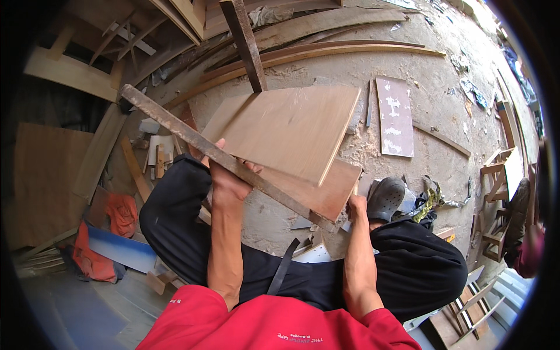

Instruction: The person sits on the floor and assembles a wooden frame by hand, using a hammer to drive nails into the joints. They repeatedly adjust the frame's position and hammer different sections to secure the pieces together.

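A wooden piece is raised over my lap, made of a light plywood panel (291,125), a reddish-brown panel (333,185) below it and long dark wooden bars. One dark bar (175,123) slants across the front; another dark bar (242,44) sticks up at the far side. My left hand (229,179) is closed around the slanting bar from beneath, thumb and fingertips showing past it. At the near right corner of the reddish-brown panel, my right hand (357,207) is closed in a fist. What lies inside that fist is mostly hidden.
A worn flat board (395,116) and a thin strip (370,102) lie on the dusty floor ahead. Long planks (315,55) stretch along the back. Orange cloth (93,256) and a blue-white board (121,248) lie at left. At right are small wooden frames (496,181) and another person's sleeve (528,256).
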Tool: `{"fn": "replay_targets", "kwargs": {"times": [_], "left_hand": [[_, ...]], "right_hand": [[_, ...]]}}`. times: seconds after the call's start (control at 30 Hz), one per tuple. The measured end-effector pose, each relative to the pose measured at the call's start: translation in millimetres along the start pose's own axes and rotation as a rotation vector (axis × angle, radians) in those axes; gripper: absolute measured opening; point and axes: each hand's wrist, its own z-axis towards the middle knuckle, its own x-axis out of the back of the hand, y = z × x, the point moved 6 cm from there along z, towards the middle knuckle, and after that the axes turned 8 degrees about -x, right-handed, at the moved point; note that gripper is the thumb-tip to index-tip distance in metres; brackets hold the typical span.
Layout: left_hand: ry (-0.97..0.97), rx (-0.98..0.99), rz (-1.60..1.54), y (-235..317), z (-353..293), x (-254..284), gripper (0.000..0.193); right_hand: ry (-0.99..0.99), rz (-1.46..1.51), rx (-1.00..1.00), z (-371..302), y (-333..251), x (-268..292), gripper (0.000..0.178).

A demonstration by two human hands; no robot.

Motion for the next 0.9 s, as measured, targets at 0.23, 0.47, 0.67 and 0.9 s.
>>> {"fn": "replay_targets", "kwargs": {"times": [0.23,0.47,0.67,0.9], "left_hand": [[0.664,-0.129,0.232,3.9,-9.2,-41.8,0.042],[0.595,-0.107,0.333,-0.9,-13.6,-19.4,0.036],[0.593,0.072,0.37,-55.2,18.6,11.5,0.04],[0.801,0.125,0.42,-81.4,65.7,140.5,0.039]], "right_hand": [[-0.01,0.028,-0.019,23.9,4.1,-1.9,0.033],[-0.199,0.185,-0.084,21.2,-5.5,-11.8,0.034],[-0.199,0.458,-0.088,36.8,-2.1,18.3,0.033],[-0.166,0.436,-0.008,-14.4,-41.7,57.4,0.035]]}}
